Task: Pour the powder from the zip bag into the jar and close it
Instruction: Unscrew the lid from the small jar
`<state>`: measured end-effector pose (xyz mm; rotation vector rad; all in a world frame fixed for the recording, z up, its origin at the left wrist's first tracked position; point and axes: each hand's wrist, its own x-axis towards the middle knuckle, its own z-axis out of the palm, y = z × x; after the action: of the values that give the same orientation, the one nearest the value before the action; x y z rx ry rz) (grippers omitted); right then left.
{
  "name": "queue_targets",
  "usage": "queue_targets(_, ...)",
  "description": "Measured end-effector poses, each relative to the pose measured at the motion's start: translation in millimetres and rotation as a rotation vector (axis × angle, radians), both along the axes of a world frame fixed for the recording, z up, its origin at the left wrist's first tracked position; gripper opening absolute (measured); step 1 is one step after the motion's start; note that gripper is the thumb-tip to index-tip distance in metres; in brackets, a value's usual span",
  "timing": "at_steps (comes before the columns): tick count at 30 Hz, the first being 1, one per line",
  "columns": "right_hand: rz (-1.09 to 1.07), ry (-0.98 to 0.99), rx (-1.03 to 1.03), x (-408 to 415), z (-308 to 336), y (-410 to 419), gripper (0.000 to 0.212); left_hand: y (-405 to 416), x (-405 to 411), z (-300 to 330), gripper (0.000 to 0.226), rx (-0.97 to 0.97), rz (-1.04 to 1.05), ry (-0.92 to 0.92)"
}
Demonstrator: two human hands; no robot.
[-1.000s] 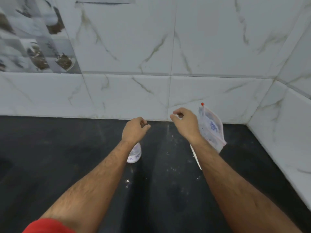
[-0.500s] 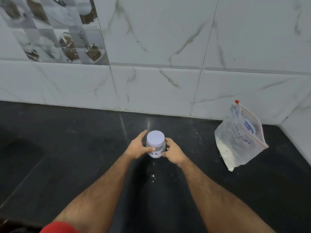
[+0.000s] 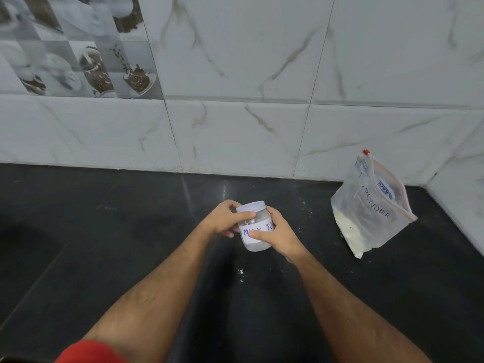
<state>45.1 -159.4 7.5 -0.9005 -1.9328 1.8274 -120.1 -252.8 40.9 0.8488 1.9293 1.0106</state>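
A small clear plastic jar (image 3: 258, 243) with a white lid (image 3: 252, 205) and a handwritten paper label is held between both hands above the black counter (image 3: 104, 244), tilted towards me. My left hand (image 3: 222, 221) curls round the lid and the jar's upper part. My right hand (image 3: 275, 233) grips the jar's body, thumb across the label. The lid sits on the jar. A clear zip bag (image 3: 372, 205) with a red slider, handwriting and white powder in its bottom leans upright at the far right, apart from both hands.
White marble-look tiles (image 3: 235, 100) back the counter, and a tiled side wall (image 3: 461, 205) closes the right corner just behind the bag. Specks of spilled powder (image 3: 241, 272) lie on the counter below the jar. A red sleeve (image 3: 89, 352) shows at the bottom.
Both hands came down onto the jar, closed round it and lifted and tilted it, so its label now faces me. The bag has stayed leaning in the corner.
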Motion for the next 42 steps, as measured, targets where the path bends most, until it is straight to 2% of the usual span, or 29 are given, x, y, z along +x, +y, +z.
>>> queue_targets(2,-0.015,-0.006,-0.037,4.5,5.4,-5.4,0.082,1.6,5.4,3.9,0.055,-0.019,-0.012,-0.014)
queue_targets(6,0.026,-0.023,-0.036,15.4,12.1,-10.7,0.052,3.0,10.1,7.9,0.062,-0.03,-0.051,-0.07)
queue_targets(10,0.054,0.012,-0.134,27.0,21.7,-15.1,0.056,8.4,14.4,16.3,0.083,0.112,-0.13,-0.141)
queue_targets(13,0.11,0.058,-0.241,36.7,27.7,-16.6,0.053,12.6,25.3,23.3,0.068,0.186,-0.193,-0.236)
queue_targets(16,0.141,0.036,-0.297,43.2,32.6,-20.4,0.049,17.0,36.3,21.9,0.044,0.274,-0.103,-0.348)
queue_targets(22,0.062,0.045,-0.185,42.4,34.1,-30.1,0.036,16.7,49.0,21.0,0.039,0.268,-0.081,-0.34)
queue_targets(23,0.045,0.041,-0.161,42.6,32.3,-30.6,0.039,15.3,49.8,21.4,0.039,0.27,-0.077,-0.339)
queue_targets(27,-0.061,-0.053,-0.008,36.1,25.4,-36.2,0.073,10.5,57.8,19.4,0.037,0.267,-0.019,-0.294)
queue_targets(29,-0.159,-0.152,0.142,35.9,22.4,-37.7,0.071,8.6,66.4,14.8,0.039,0.279,0.051,-0.265)
queue_targets(31,-0.17,-0.183,0.2,39.1,20.9,-38.9,0.07,5.1,70.8,10.4,0.046,0.275,0.066,-0.254)
queue_targets(34,-0.061,-0.158,0.186,45.1,19.3,-33.1,0.077,1.7,66.8,10.1,0.067,0.246,0.024,-0.243)
queue_targets(36,0.01,-0.117,0.137,47.8,25.9,-32.6,0.069,0.2,63.7,14.8,0.071,0.26,0.012,-0.265)
queue_targets(38,0.049,-0.068,0.127,47.9,29.0,-29.4,0.054,-2.8,61.8,20.6,0.061,0.274,-0.009,-0.315)
queue_targets(40,0.035,-0.052,0.148,49.8,27.4,-25.0,0.043,-7.5,57.2,20.6,0.04,0.284,-0.018,-0.409)
queue_targets(42,-0.01,-0.075,0.139,53.3,24.5,-23.5,0.056,-10.5,50.4,15.7,0.028,0.269,0.001,-0.413)
